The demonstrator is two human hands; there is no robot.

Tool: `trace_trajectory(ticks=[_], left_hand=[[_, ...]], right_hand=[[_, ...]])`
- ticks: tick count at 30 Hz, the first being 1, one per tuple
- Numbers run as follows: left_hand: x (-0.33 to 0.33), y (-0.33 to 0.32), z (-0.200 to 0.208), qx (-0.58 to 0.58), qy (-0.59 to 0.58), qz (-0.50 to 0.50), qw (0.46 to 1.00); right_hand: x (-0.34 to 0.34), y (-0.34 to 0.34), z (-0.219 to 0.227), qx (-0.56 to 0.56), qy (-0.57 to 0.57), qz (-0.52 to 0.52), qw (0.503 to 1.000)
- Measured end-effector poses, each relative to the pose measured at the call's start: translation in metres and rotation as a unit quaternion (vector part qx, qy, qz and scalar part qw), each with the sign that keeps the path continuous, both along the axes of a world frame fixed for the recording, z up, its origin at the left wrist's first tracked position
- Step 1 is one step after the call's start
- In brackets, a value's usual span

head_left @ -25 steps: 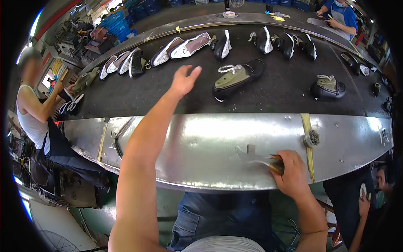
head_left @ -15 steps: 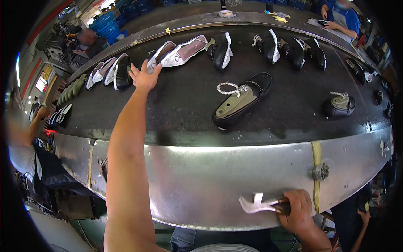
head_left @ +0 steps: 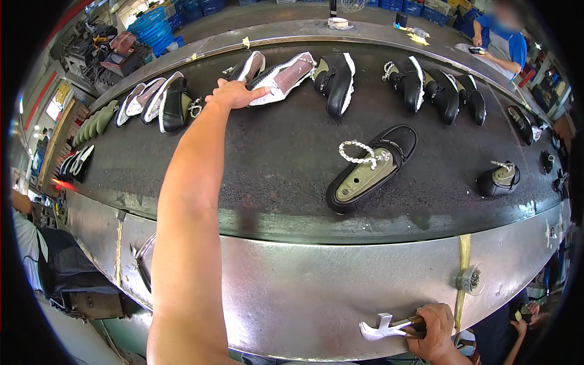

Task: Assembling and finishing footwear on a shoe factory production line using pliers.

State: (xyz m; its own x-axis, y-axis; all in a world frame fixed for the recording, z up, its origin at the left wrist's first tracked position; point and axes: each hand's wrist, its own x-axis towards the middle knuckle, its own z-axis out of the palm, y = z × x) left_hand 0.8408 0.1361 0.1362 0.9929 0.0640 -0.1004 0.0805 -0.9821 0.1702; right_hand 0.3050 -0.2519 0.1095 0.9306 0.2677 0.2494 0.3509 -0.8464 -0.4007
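Stretched out over the dark work surface (head_left: 274, 176), my left hand (head_left: 232, 95) closes over the near end of a dark shoe upper with a pinkish insole (head_left: 250, 66). Its thumb points right, against a white-edged upper with a pinkish sole (head_left: 286, 79); the fingertips are partly hidden. At the near metal edge, my right hand (head_left: 433, 331) is wrapped round the handles of metal lasting pincers (head_left: 384, 328), whose curved jaws point left. Between the hands and farther right lies a black shoe on a green last (head_left: 368, 176), with a braided cord loop standing up from it.
More black shoes on lasts (head_left: 337, 85) line the far side. Green lasts (head_left: 94, 125) stand at far left. A clear cup of small nails (head_left: 469, 278) sits on the metal ledge (head_left: 340, 274). Across the table, a person in blue (head_left: 511, 48) handles a shoe.
My left hand has gone from spread fingers beside the uppers to closing over one. The view has shifted, so the shoes appear lower and farther right. The pincers stay in my right hand.
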Motion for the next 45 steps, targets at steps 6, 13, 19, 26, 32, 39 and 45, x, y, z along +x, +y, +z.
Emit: trace_trajectory(ticks=[6, 13, 19, 26, 32, 39, 45], left_hand=[[-0.053, -0.019, -0.006, 0.034, -0.069, 0.032, 0.997], [-0.218, 0.018, 0.053, 0.034, 0.026, -0.028, 0.999], [-0.406, 0.068, 0.081, -0.002, -0.016, -0.052, 0.999], [-0.546, 0.066, 0.025, 0.022, -0.265, -0.178, 0.947], [-0.547, 0.014, 0.058, -0.06, -0.117, -0.076, 0.988], [-0.599, 0.032, 0.016, -0.419, -0.077, 0.04, 0.904], [-0.808, 0.012, -0.077, -0.48, -0.05, -0.107, 0.87]], right_hand=[[0.003, 0.015, 0.004, 0.008, -0.048, -0.012, 0.999], [-0.002, 0.022, -0.001, 0.028, -0.058, -0.02, 0.998], [-0.009, 0.025, -0.008, 0.037, -0.095, -0.026, 0.994], [-0.008, 0.036, -0.012, 0.039, -0.104, -0.038, 0.993], [-0.006, 0.033, -0.019, 0.052, -0.133, -0.053, 0.988], [-0.073, 0.061, -0.036, 0.147, -0.198, -0.117, 0.962], [-0.174, 0.084, -0.056, 0.681, 0.361, -0.081, 0.632]])
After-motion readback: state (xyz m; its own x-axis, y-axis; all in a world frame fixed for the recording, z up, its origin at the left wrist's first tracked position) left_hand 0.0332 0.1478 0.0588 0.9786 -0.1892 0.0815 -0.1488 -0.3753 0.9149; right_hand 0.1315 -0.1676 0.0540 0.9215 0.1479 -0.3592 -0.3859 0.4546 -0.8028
